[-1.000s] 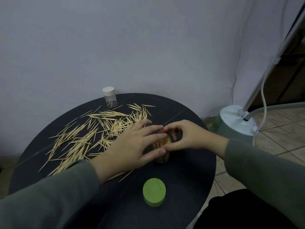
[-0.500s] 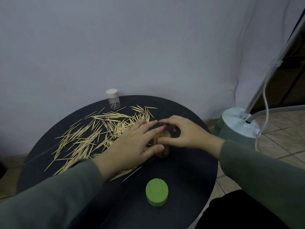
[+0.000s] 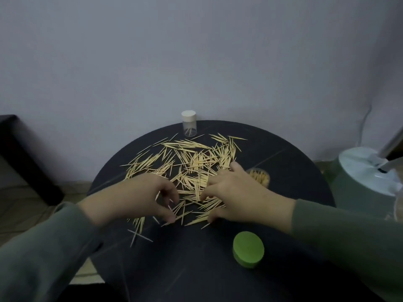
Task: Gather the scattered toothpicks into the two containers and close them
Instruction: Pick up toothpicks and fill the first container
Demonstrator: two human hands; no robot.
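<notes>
Task well short of done: most toothpicks (image 3: 192, 168) lie scattered across the round black table (image 3: 294, 171). The open container (image 3: 260, 175), partly filled, stands just right of your right hand (image 3: 237, 192); its green lid (image 3: 248, 249) lies off, near you. The white-capped container (image 3: 189, 126) at the far edge holds only a few. Your left hand (image 3: 141, 197) and right hand curl over the pile; whether either pinches picks, you cannot tell. The open container's wall is hidden.

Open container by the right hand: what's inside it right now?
The open container holds upright toothpicks, tips showing at its mouth. The right hand covers its near-left side, so how full it is lower down can't be seen.
</notes>
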